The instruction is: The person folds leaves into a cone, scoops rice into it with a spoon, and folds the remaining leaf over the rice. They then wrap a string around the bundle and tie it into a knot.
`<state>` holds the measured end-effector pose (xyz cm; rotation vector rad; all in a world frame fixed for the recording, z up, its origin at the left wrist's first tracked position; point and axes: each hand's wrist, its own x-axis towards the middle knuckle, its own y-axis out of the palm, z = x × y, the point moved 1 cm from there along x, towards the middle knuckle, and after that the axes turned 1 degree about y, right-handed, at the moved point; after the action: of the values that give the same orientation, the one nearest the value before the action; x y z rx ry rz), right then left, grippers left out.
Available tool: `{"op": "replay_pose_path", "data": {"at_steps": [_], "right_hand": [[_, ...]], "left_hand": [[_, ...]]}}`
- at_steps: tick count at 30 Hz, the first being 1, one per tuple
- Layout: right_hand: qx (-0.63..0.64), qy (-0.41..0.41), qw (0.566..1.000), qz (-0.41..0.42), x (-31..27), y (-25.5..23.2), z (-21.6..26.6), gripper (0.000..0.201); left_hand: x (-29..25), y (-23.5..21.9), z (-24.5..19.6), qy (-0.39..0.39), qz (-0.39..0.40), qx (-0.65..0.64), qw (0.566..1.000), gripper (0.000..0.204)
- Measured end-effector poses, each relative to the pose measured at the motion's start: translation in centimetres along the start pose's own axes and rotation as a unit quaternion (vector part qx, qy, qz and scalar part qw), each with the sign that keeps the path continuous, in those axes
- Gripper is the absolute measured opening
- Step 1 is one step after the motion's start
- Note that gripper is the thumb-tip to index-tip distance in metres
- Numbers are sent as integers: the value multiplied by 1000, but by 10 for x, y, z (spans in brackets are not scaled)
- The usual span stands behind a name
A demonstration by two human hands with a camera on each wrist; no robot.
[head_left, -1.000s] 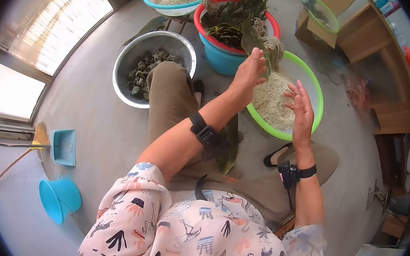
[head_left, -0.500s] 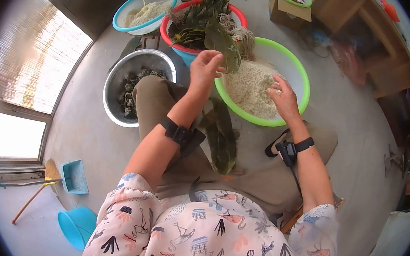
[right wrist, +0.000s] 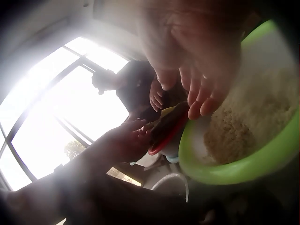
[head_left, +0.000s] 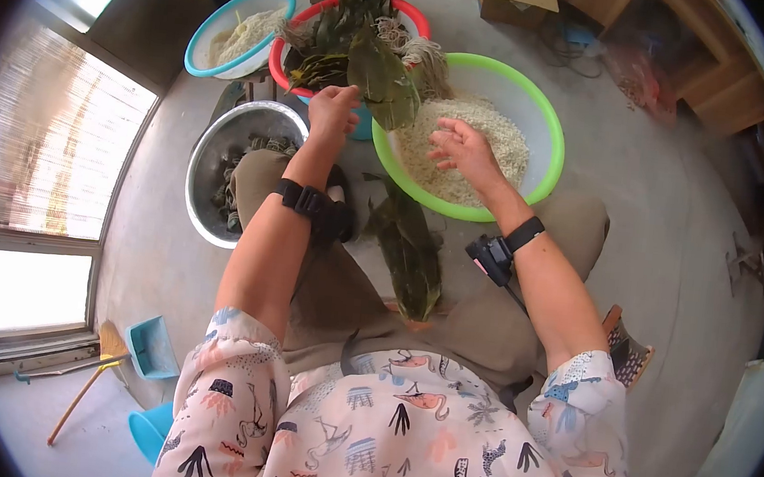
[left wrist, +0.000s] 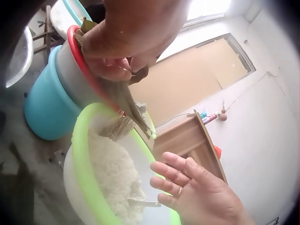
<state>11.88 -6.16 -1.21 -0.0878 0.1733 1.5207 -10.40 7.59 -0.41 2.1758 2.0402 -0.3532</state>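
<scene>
In the head view, the left hand (head_left: 331, 121) has moved leftward, near the broad leaves (head_left: 384, 78) in the red-rimmed basin (head_left: 276, 65); the right hand (head_left: 470, 152) has slid inward over rice (head_left: 506, 140) in the green-rimmed basin (head_left: 556, 145). That, I'd judge, puts leaves and rice within reach.

Left wrist view: the left fingers curl; whether they pinch a leaf, I can't tell.

Right wrist view: the right fingers hang loose.

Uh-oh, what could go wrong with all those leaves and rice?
The leaves lean over the red-rimmed basin toward the rice, so the nearby left hand might knock some in. The right knee looks close to the green-rimmed basin, so a bump could perhaps spill rice.
</scene>
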Motion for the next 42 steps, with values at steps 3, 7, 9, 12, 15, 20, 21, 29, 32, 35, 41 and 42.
{"op": "replay_pose_path", "data": {"at_steps": [3, 7, 9, 12, 15, 20, 21, 29, 32, 35, 41, 42], "right_hand": [[56, 27, 998, 0, 9, 10, -4, 50], [170, 71, 983, 10, 22, 20, -3, 42], [204, 86, 974, 41, 32, 23, -1, 38], [257, 89, 959, 74, 50, 29, -5, 31], [299, 71, 948, 77, 60, 37, -8, 28], [355, 58, 931, 71, 73, 42, -16, 36], [357, 37, 931, 64, 77, 44, -17, 38], [328, 4, 944, 39, 75, 43, -2, 41], [322, 14, 946, 36, 72, 40, -3, 41], [320, 29, 947, 23, 69, 38, -5, 42], [286, 31, 958, 5, 60, 27, -12, 41], [284, 20, 959, 6, 59, 25, -13, 41]], "left_hand": [[2, -2, 2, -26, 18, -63, 998, 27], [-7, -2, -4, -35, 18, -51, 998, 30], [-10, 0, -9, 96, -44, 85, 991, 34], [-25, 11, -22, 330, -86, 328, 881, 42], [-35, 20, -34, 421, -41, 461, 780, 49], [-26, 22, -25, 421, -7, 526, 739, 48], [-24, 22, -25, 424, -10, 536, 730, 43], [-14, 29, -26, 446, -25, 531, 720, 23], [-10, 28, -29, 436, -63, 488, 753, 18], [7, 13, -36, 411, -122, 303, 851, 17], [36, -27, -50, 312, -163, -5, 936, 16], [39, -32, -53, 315, -155, -81, 933, 17]]}}
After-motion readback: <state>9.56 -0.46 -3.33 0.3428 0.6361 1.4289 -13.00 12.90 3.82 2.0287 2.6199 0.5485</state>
